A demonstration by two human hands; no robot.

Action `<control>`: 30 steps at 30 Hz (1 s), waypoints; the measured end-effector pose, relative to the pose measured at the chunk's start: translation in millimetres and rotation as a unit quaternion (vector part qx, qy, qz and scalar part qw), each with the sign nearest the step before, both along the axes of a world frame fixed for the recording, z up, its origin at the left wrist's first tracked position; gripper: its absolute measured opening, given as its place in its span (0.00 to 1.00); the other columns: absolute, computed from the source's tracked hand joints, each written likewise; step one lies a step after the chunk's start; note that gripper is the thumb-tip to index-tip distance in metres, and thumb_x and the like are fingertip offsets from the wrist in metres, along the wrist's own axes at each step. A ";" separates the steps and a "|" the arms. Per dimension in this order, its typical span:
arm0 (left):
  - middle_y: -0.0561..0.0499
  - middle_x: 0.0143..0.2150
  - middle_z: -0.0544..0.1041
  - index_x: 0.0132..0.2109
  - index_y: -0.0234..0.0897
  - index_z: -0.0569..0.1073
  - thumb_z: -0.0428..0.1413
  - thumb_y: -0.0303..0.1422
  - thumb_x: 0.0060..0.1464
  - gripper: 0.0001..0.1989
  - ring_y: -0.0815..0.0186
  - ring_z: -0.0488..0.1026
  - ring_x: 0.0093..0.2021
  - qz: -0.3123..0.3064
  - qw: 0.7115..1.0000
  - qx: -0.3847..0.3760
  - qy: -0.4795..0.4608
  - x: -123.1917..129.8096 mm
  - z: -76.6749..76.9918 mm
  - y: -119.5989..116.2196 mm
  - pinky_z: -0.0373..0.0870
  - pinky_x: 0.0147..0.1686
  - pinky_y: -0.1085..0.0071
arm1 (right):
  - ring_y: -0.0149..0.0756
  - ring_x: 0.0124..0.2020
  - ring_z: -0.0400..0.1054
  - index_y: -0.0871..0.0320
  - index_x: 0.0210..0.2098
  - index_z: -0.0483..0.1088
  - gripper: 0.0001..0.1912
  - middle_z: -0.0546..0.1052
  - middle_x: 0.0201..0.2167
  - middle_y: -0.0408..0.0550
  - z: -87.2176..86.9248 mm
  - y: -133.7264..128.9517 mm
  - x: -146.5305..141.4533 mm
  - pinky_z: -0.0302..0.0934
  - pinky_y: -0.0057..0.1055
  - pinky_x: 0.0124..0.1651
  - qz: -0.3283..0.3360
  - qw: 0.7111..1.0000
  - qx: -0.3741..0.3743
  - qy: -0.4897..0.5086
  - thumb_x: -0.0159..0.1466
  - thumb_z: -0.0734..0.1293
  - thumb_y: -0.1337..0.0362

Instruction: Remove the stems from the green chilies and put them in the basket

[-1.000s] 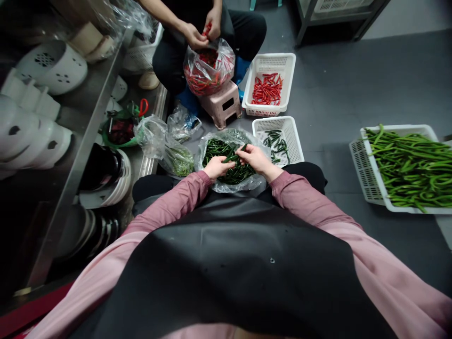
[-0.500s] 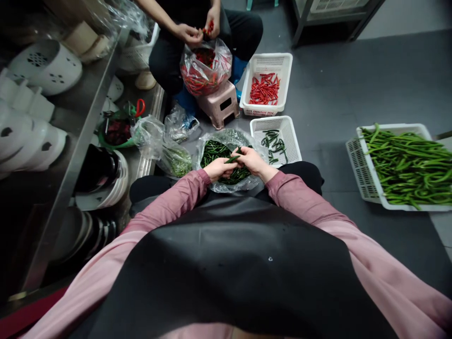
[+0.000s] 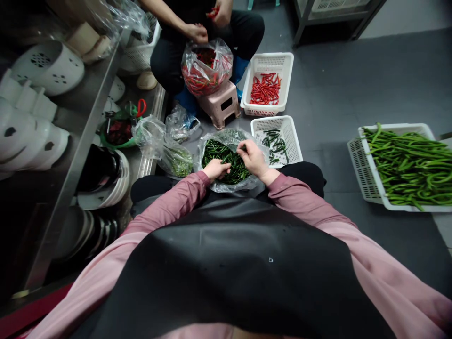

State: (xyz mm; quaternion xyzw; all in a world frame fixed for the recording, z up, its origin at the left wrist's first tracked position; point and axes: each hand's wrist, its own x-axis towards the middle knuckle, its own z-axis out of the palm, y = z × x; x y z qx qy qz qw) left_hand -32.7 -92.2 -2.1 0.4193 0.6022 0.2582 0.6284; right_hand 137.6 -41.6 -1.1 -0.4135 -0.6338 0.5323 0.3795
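Both of my hands are over a clear plastic bag [image 3: 231, 136] full of green chilies [image 3: 215, 149]. My left hand [image 3: 218, 170] is closed low over the bag's left half, with green chili between its fingers. Higher and to the right, my right hand [image 3: 253, 157] has its fingers pinched together; what they hold, if anything, is too small to name. Just beyond the right hand stands a white basket [image 3: 294, 136] with some green chilies [image 3: 276, 143] in it.
Opposite, a person's hands [image 3: 197, 33] are above a bag of red chilies [image 3: 203, 81] on a pink stool [image 3: 218, 101]. A white basket [image 3: 287, 70] holds red chilies. Long green peppers fill a basket [image 3: 367, 169] at right. Metal shelving [image 3: 76, 150] with bowls stands left.
My hands have moved apart, the right one slightly up and the left one slightly down and left. The other person's hands have also separated.
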 end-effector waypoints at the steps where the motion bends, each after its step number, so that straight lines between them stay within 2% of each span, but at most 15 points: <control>1: 0.58 0.12 0.59 0.22 0.32 0.68 0.56 0.38 0.55 0.17 0.76 0.56 0.12 0.003 0.999 -0.019 0.030 0.7 -0.6 0.4 0.54 0.16 0.76 | 0.35 0.39 0.64 0.56 0.32 0.62 0.12 0.68 0.33 0.48 2.6 -3.1 -1.1 0.62 0.32 0.39 -0.001 0.999 0.047 -0.010 0.62 0.64 0.54; 3: 0.55 0.15 0.64 0.26 0.32 0.69 0.53 0.37 0.57 0.16 0.73 0.61 0.13 0.007 0.997 -0.040 0.066 1.4 0.4 1.1 0.58 0.18 0.76 | 0.35 0.38 0.64 0.56 0.31 0.61 0.12 0.68 0.32 0.48 5.5 -7.3 -3.0 0.63 0.32 0.39 -0.028 0.998 0.064 0.003 0.62 0.63 0.55; 6: 0.50 0.22 0.71 0.34 0.33 0.71 0.49 0.39 0.59 0.14 0.68 0.71 0.20 -0.013 0.986 0.004 0.167 3.1 6.0 2.6 0.63 0.23 0.74 | 0.27 0.23 0.60 0.56 0.31 0.58 0.12 0.64 0.24 0.41 4.2 -8.6 -3.8 0.61 0.26 0.26 -0.023 0.990 -0.126 0.052 0.65 0.60 0.54; 8: 0.47 0.24 0.73 0.34 0.34 0.72 0.50 0.40 0.58 0.14 0.63 0.73 0.25 -0.061 0.951 0.070 0.295 7.3 10.0 3.6 0.65 0.28 0.72 | 0.23 0.16 0.52 0.56 0.31 0.58 0.13 0.59 0.19 0.35 2.1 -9.1 -4.3 0.53 0.23 0.18 0.038 0.964 -0.250 0.083 0.62 0.63 0.54; 9: 0.45 0.25 0.74 0.32 0.33 0.73 0.51 0.39 0.57 0.13 0.61 0.74 0.28 -0.087 0.925 0.100 0.355 10.5 11.7 3.9 0.65 0.30 0.70 | 0.22 0.14 0.49 0.56 0.31 0.58 0.14 0.58 0.18 0.34 1.4 -9.7 -5.0 0.50 0.22 0.16 0.067 0.953 -0.281 0.092 0.60 0.66 0.55; 11: 0.41 0.30 0.76 0.32 0.32 0.73 0.53 0.37 0.55 0.12 0.56 0.75 0.35 -0.130 0.883 0.147 0.426 17.7 14.1 4.4 0.66 0.36 0.67 | 0.20 0.13 0.47 0.57 0.30 0.60 0.16 0.57 0.16 0.33 1.1 -10.9 -7.1 0.46 0.20 0.14 0.083 0.946 -0.296 0.099 0.56 0.70 0.57; 12: 0.40 0.31 0.76 0.32 0.32 0.74 0.54 0.36 0.53 0.11 0.55 0.74 0.36 -0.142 0.876 0.164 0.432 20.6 15.0 4.6 0.66 0.38 0.66 | 0.19 0.13 0.47 0.57 0.30 0.60 0.17 0.57 0.16 0.33 1.4 -10.8 -7.9 0.45 0.20 0.13 0.071 0.948 -0.294 0.103 0.55 0.71 0.57; 14: 0.42 0.32 0.76 0.34 0.32 0.74 0.56 0.36 0.51 0.10 0.57 0.74 0.36 -0.143 0.894 0.186 0.382 22.7 16.8 5.0 0.66 0.38 0.67 | 0.19 0.12 0.47 0.56 0.29 0.58 0.18 0.57 0.15 0.33 2.5 -7.6 -7.4 0.43 0.19 0.13 0.024 0.951 -0.285 0.116 0.56 0.71 0.55; 16: 0.46 0.31 0.76 0.34 0.32 0.73 0.56 0.36 0.52 0.10 0.63 0.73 0.33 -0.120 0.935 0.191 0.275 19.1 19.0 5.3 0.66 0.36 0.70 | 0.19 0.12 0.46 0.56 0.28 0.56 0.19 0.57 0.15 0.32 3.5 -1.4 -3.7 0.42 0.19 0.13 -0.016 0.953 -0.270 0.136 0.57 0.70 0.53; 19: 0.50 0.25 0.73 0.32 0.32 0.73 0.51 0.37 0.55 0.12 0.69 0.69 0.26 -0.096 0.974 0.160 0.128 9.2 21.8 5.5 0.64 0.30 0.74 | 0.19 0.13 0.47 0.55 0.29 0.56 0.19 0.58 0.17 0.33 3.8 4.5 3.3 0.42 0.20 0.14 -0.031 0.962 -0.240 0.129 0.59 0.68 0.50; 22: 0.55 0.17 0.65 0.25 0.33 0.71 0.50 0.36 0.55 0.15 0.72 0.61 0.20 -0.088 0.968 0.159 0.175 5.1 20.6 5.3 0.57 0.25 0.75 | 0.24 0.17 0.55 0.55 0.30 0.59 0.16 0.62 0.19 0.37 4.0 -1.0 3.7 0.51 0.23 0.19 -0.043 0.985 -0.157 0.065 0.61 0.65 0.50; 24: 0.54 0.16 0.62 0.21 0.34 0.70 0.50 0.34 0.54 0.16 0.71 0.61 0.21 -0.087 0.945 0.152 0.277 7.5 17.8 4.1 0.56 0.24 0.74 | 0.30 0.25 0.63 0.56 0.31 0.61 0.14 0.67 0.23 0.41 4.8 -7.2 1.5 0.58 0.26 0.27 -0.048 0.997 -0.066 0.018 0.59 0.66 0.52; 26: 0.50 0.21 0.68 0.23 0.33 0.72 0.50 0.35 0.55 0.16 0.67 0.66 0.26 -0.115 0.908 0.144 0.375 12.9 14.7 0.7 0.58 0.28 0.72 | 0.34 0.32 0.66 0.56 0.34 0.63 0.12 0.70 0.28 0.44 5.9 -8.8 1.5 0.61 0.29 0.34 -0.058 0.998 -0.009 -0.004 0.58 0.67 0.55; 28: 0.43 0.33 0.74 0.33 0.33 0.76 0.51 0.38 0.56 0.14 0.60 0.70 0.37 -0.158 0.856 0.184 0.457 21.3 11.1 -4.6 0.63 0.35 0.69 | 0.33 0.30 0.65 0.55 0.38 0.63 0.10 0.69 0.28 0.43 6.9 -3.0 6.8 0.61 0.30 0.34 -0.091 0.995 -0.044 0.020 0.59 0.64 0.58; 30: 0.38 0.45 0.73 0.41 0.32 0.76 0.52 0.42 0.56 0.17 0.55 0.68 0.48 -0.208 0.803 0.243 0.504 33.2 5.1 -8.7 0.63 0.43 0.66 | 0.30 0.23 0.62 0.55 0.39 0.61 0.08 0.65 0.22 0.39 8.3 8.1 17.0 0.60 0.28 0.29 -0.119 0.976 -0.167 0.078 0.60 0.61 0.62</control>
